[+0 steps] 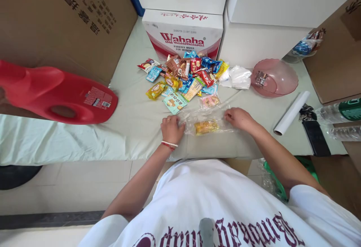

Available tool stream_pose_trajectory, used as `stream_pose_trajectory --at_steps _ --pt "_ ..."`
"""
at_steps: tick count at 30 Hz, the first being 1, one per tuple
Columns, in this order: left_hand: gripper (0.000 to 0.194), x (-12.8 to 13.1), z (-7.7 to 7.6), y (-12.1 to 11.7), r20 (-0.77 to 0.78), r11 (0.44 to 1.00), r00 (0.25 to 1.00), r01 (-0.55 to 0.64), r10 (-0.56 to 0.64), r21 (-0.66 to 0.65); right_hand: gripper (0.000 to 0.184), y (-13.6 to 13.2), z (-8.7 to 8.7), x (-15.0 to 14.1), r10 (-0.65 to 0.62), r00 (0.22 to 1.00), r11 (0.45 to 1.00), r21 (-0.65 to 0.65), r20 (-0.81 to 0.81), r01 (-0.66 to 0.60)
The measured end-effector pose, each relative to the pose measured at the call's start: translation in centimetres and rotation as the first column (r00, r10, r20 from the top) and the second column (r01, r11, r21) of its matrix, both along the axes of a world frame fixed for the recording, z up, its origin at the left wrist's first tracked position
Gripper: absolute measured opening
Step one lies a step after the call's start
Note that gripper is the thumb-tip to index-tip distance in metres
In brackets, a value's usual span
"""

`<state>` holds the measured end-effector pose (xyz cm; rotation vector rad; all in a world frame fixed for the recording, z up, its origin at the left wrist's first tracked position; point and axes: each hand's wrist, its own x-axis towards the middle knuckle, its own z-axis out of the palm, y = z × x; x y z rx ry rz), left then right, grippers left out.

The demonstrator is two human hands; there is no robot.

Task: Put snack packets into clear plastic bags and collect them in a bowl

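The clear bag [223, 122] with the yellow snack [206, 127] inside is best kept flat between left hand [172, 129] and right hand [239, 119] (fingers curled; I cannot tell if either pinches film).

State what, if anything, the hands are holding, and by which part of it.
A clear plastic bag: the right hand pinches its right end; the left hand is at its left end, though whether it grips or only presses cannot be told.
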<state>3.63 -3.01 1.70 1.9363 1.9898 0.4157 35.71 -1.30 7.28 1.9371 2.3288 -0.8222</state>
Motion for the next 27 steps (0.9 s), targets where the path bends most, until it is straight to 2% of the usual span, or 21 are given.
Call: stream_pose_trajectory --at_steps 2,4,6,8,11,13,17,19,22,24,27 --pt "0.036 0.7 -0.1 -0.2 -0.036 0.994 0.998 -0.050 0.053 0.099 0.030 1.5 0.6 -1.7 0.006 0.995 0.989 0.150 0.100 -0.021" --pt "0.038 1.1 -0.2 -0.6 -0.032 0.985 0.999 -0.020 0.026 0.174 0.038 2.7 1.0 -3.8 0.086 0.992 0.971 0.213 0.093 -0.104" --pt "0.037 1.2 -0.3 -0.9 -0.038 0.972 0.995 0.093 -0.087 0.214 0.051 3.7 0.9 -6.0 0.200 0.977 0.960 0.184 0.077 -0.211" --pt "0.042 1.1 -0.4 -1.0 -0.061 0.941 0.967 0.256 -0.249 0.223 0.058 4.6 0.2 -7.8 0.259 0.961 0.954 0.128 0.095 -0.270" --pt "0.046 0.8 -0.1 -0.8 -0.073 0.866 0.890 0.454 -0.449 0.211 0.039 5.8 -1.2 -9.3 0.241 0.965 0.966 0.068 0.108 -0.249" --pt "0.046 0.8 0.3 -0.6 -0.044 0.845 0.867 0.495 -0.497 0.202 0.024 6.3 -1.9 -9.5 0.249 0.966 0.966 0.049 0.069 -0.253" --pt "0.045 1.6 1.2 -0.1 0.054 0.827 0.836 0.528 -0.546 0.194 0.020 6.7 -2.3 -8.7 0.305 0.952 0.946 0.116 -0.003 -0.302" --pt "0.032 2.1 1.1 0.2 0.091 0.839 0.840 0.514 -0.535 0.180 0.018 6.4 -2.1 -8.3 0.335 0.942 0.931 0.166 -0.032 -0.326" --pt "0.023 2.6 0.4 0.8 0.127 0.907 0.903 0.392 -0.411 0.151 0.016 6.0 -1.6 -7.8 0.405 0.912 0.895 0.233 -0.062 -0.381" --pt "0.019 2.7 -0.3 1.0 0.130 0.942 0.937 0.306 -0.323 0.138 0.018 5.7 -0.9 -7.8 0.427 0.903 0.884 0.236 -0.051 -0.404" --pt "0.020 3.0 -0.9 0.9 0.113 0.976 0.972 0.198 -0.208 0.096 0.024 4.8 0.4 -8.2 0.401 0.916 0.895 0.201 0.027 -0.397"
